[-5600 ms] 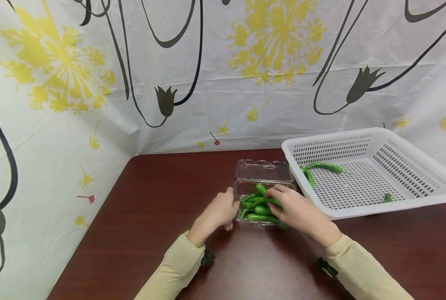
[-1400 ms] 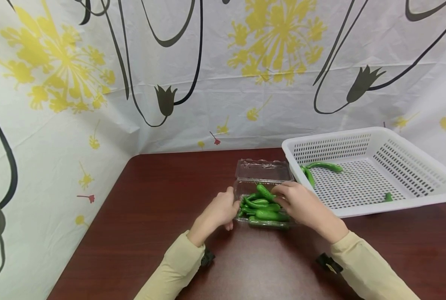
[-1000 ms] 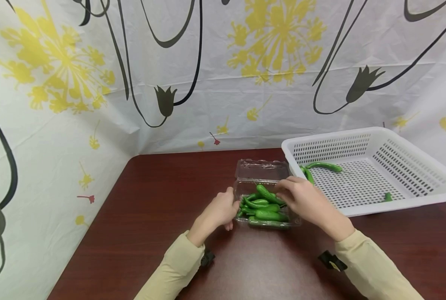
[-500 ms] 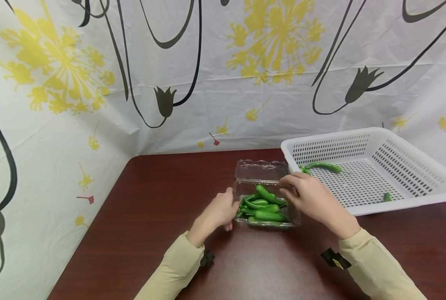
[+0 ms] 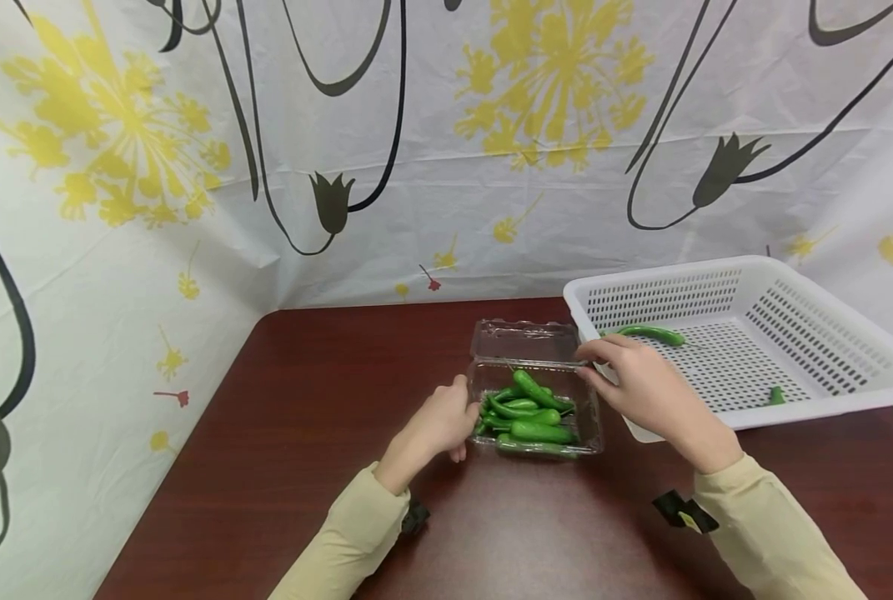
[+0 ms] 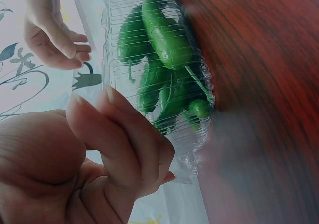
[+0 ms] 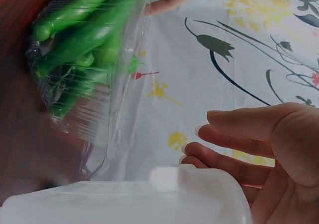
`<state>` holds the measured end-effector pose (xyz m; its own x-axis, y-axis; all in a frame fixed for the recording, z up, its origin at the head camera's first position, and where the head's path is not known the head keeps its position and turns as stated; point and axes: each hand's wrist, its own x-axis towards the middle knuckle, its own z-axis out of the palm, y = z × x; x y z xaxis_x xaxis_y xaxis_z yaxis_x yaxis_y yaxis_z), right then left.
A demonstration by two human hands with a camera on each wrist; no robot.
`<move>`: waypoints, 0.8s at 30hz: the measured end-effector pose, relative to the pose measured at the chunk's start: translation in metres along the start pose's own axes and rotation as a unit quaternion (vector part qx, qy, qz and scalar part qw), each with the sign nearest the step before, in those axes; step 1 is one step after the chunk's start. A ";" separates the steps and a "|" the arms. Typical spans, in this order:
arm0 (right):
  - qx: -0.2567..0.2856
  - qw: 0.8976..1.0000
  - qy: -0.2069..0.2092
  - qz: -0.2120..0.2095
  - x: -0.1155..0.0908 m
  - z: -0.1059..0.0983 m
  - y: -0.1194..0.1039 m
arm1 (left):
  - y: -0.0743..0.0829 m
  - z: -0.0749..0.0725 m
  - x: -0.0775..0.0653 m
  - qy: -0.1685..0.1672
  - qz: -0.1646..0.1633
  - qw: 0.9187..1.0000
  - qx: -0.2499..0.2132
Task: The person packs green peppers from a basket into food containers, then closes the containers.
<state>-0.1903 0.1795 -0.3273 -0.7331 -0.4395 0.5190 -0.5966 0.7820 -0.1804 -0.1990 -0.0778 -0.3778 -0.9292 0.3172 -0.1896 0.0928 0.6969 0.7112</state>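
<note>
A clear plastic clamshell container [image 5: 590,437] stands on the table with its lid [image 5: 529,340] folded back. Several green peppers [image 5: 539,432] lie inside, mostly toward its left. My left hand [image 5: 434,421] grips the container's left side, fingers bent at the wall; in the left wrist view the fingertips [image 6: 112,97] overlap its rim. My right hand [image 5: 644,396] hovers between the container and the white basket's near-left rim, fingers loosely curved and holding nothing. In the right wrist view, that right hand [image 7: 244,154] shows a gap between thumb and fingers.
The white perforated basket [image 5: 814,406] stands to the right, close against the container. One long green pepper [image 5: 652,334] lies in it at the left and a small green piece [image 5: 776,395] near its front wall. A patterned sheet [image 5: 416,150] hangs behind the dark red table [image 5: 326,392].
Earlier my right hand was among the peppers in the container; it has let go and drawn back rightward to the basket's edge. Peppers inside have shifted. My left hand stays put.
</note>
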 end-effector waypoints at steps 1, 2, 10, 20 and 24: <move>0.002 1.000 0.000 -0.001 0.000 -0.001 0.001 | 0.000 0.000 0.000 0.000 0.000 1.000 0.002; 0.003 1.000 -0.001 0.001 0.000 -0.002 0.001 | 0.000 0.000 0.000 -0.001 0.000 1.000 0.003; 0.002 1.000 -0.012 0.022 -0.001 -0.007 0.005 | 0.001 0.000 -0.001 0.001 0.003 1.000 -0.004; -0.008 1.000 -0.003 0.025 -0.002 -0.011 0.012 | 0.001 0.000 0.000 0.002 -0.002 1.000 0.004; -0.008 1.000 0.001 0.024 -0.002 -0.012 0.015 | 0.001 0.001 0.000 0.004 -0.005 1.000 0.005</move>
<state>-0.1939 0.1968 -0.3213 -0.7600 -0.4007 0.5117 -0.5556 0.8090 -0.1917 -0.1988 -0.0768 -0.3777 -0.9329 0.3048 -0.1916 0.0867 0.7068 0.7021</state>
